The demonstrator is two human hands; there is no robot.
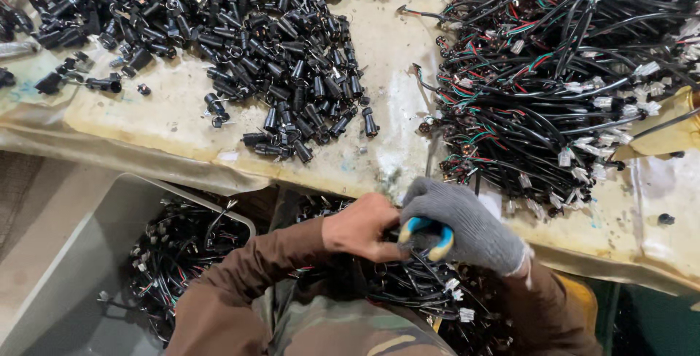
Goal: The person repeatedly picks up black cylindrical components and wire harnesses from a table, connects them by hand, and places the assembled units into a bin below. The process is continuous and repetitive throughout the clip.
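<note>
A worn, stained workbench [394, 64] covered in yellowed sheeting carries 2 heaps: a spread of small black plastic connector housings [240, 28] on the left and a tangled pile of black, red and green wire harnesses [554, 72] with white plugs on the right. At the bench's near edge, the person's bare left hand [361, 226] is clenched around the end of a black cable bundle [419, 276] that trails down into the lap, where more finished-looking leads lie. The right hand [467, 228], in a grey knit glove, is closed on a blue-and-yellow-handled plier tool [429, 233], whose tip is hidden between the 2 hands. A grey plastic bin [65, 268] beside the left knee holds more wired pieces. The step in hand appears to be crimping or pressing a fitting onto a lead's end; whether a housing is already seated cannot be told. The next move would likely call for a firm, steady squeeze with the lead kept aligned in the tool.
</note>
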